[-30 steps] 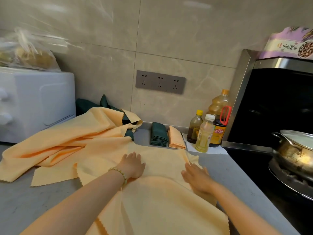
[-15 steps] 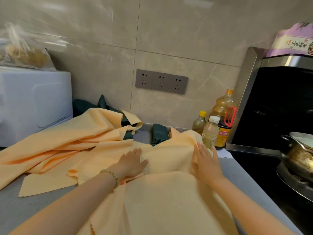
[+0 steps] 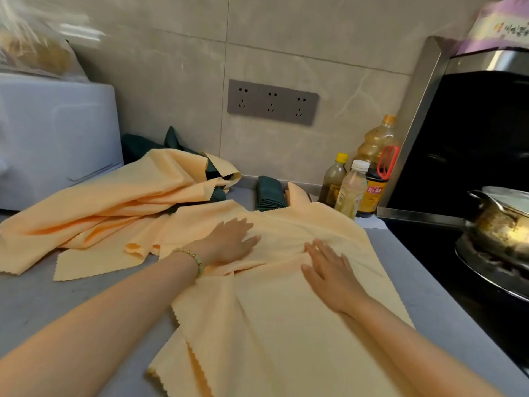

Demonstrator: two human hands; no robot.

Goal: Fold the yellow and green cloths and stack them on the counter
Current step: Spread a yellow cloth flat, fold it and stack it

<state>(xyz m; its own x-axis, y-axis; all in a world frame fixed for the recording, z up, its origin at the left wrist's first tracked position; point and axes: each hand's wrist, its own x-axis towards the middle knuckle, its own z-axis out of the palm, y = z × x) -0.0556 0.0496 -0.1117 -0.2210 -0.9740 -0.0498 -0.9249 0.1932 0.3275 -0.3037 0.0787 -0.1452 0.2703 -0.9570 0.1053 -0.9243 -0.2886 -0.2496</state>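
Across the middle of the frame, the yellow cloth (image 3: pixel 286 325) lies spread on the grey surface (image 3: pixel 71 299), left hand (image 3: pixel 229 239) and right hand (image 3: pixel 329 270) pressing it with flat, straight fingers; it looks thin, limp and light, best pinched at its zigzag corners.

Grey counter (image 3: pixel 423 285) — yellow cloths (image 3: pixel 280 319), folded green cloths (image 3: pixel 267 193), bottles (image 3: pixel 350 189) on it.

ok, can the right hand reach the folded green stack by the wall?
Probably yes: the right hand lies flat on the yellow cloth, holding nothing; only cloth lies between it and the folded green stack.
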